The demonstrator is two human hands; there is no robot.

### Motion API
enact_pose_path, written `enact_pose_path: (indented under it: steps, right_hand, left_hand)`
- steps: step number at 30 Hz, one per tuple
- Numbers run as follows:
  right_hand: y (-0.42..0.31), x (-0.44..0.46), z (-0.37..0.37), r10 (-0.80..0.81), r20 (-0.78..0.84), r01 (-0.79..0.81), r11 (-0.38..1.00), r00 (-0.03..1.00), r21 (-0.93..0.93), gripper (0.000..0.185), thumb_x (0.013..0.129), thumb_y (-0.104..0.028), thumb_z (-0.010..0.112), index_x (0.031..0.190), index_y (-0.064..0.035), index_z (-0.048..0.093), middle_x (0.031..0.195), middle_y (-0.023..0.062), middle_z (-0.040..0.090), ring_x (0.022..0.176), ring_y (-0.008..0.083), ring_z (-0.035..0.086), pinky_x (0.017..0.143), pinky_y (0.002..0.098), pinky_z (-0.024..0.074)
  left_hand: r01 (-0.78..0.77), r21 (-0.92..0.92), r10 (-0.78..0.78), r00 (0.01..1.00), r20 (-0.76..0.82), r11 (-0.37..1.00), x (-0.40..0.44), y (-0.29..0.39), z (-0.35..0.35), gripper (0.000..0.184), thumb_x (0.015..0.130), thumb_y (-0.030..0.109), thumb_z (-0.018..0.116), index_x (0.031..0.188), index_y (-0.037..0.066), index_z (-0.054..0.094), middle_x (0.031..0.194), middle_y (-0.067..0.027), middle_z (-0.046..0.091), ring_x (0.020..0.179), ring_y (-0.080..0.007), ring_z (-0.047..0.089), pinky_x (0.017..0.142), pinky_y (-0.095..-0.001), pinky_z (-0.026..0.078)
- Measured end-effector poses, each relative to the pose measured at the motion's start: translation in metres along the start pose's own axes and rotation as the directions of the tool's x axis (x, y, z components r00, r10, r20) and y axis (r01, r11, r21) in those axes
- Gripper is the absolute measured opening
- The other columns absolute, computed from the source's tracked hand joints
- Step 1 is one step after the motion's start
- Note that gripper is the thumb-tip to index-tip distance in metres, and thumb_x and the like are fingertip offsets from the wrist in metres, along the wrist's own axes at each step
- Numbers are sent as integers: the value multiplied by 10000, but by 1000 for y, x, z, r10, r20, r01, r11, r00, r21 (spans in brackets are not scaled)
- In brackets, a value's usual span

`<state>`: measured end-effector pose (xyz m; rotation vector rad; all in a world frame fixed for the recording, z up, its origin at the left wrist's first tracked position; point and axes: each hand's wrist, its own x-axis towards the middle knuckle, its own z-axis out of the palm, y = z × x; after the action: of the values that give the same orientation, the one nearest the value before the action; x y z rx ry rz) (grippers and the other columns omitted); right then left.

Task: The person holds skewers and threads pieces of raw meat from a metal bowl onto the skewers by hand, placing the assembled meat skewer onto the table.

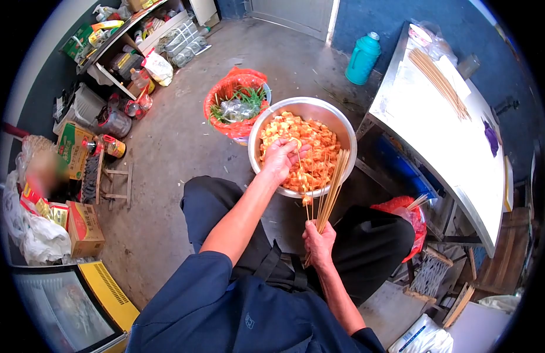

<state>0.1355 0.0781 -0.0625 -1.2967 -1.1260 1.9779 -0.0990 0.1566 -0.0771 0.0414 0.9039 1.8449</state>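
Note:
A wide metal bowl [349, 126] full of orange-red marinated meat pieces [310, 132] sits in front of my knees. Over its left side, my left hand [279, 159] pinches a piece of meat [297, 143] at the upper tip of a thin skewer. My right hand [319, 241] is closed around a bundle of bamboo skewers [332, 191], held upright by the bowl's near rim. A few skewers stand apart from the bundle, and one carries a meat piece [307, 200] just above my right hand.
Behind the bowl stands a bin lined with a red bag [222, 94], with green scraps inside. At right, a white-topped table [425, 112] bears loose skewers [440, 82]. A teal thermos [363, 59] is near the wall. Boxes [84, 229] and a small stool [116, 179] are at left.

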Motion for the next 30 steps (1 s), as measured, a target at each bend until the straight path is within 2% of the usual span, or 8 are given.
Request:
enact_pose_path:
  steps: [11,13,16,19,23,25,27,30]
  right_hand:
    - [1,-4,1,20,-13,-20,1000,1000,17,155,885,-185,635,875,-50,561,588,-3,540,412,52,417,371,209,320]
    - [1,-4,1,15,-15,-15,1000,1000,21,155,885,-184,636,873,-48,563,590,-3,541,412,52,416,372,209,320]
    - [3,-4,1,21,-12,-21,1000,1000,13,142,897,-172,616,872,-56,537,585,4,523,377,52,387,345,195,304]
    - [8,-1,0,-15,-23,15,1000,1000,-15,141,896,-170,615,866,-55,538,578,1,522,375,52,386,346,197,305]
    - [8,-3,-1,-16,-40,15,1000,999,-11,138,887,-158,626,856,-44,555,581,-3,533,415,50,415,378,205,329]
    - [10,-4,-1,-17,-41,17,1000,999,-2,137,880,-150,635,847,-34,571,592,-5,549,457,49,445,413,211,354]
    - [18,-4,-1,-111,-76,104,990,991,-95,129,876,-132,629,830,-27,570,593,-2,551,473,54,464,431,217,371]
    - [21,-6,-1,-121,-90,112,989,989,-96,124,874,-120,624,818,-24,569,593,-2,551,486,59,479,444,222,384]
  left_hand:
    - [-65,139,62,998,28,988,-5,3,4,194,839,-6,627,819,58,445,901,-178,644,747,-256,675,668,-353,593]
    - [-91,262,86,996,33,961,-5,4,5,207,836,-5,629,809,67,438,876,-170,643,708,-236,675,628,-335,586]
    - [-134,368,95,988,122,920,-2,11,3,207,837,-2,628,812,76,437,842,-153,643,681,-219,672,590,-312,573]
    - [-121,449,73,990,122,885,0,10,1,216,840,-3,623,807,86,429,803,-129,641,674,-215,671,544,-303,551]
    - [-58,418,26,996,82,907,0,8,-1,235,841,3,625,796,97,414,808,-130,650,665,-221,673,523,-305,535]
    - [50,342,-78,995,68,938,-4,6,0,227,835,3,632,780,89,429,823,-144,655,661,-233,673,576,-322,568]
    - [63,353,-91,994,64,933,-4,2,-2,230,834,9,637,776,91,430,820,-144,656,650,-237,673,564,-318,563]
    - [59,365,-89,994,67,929,-6,-4,-3,229,832,12,640,773,97,435,815,-135,656,660,-238,677,542,-306,549]
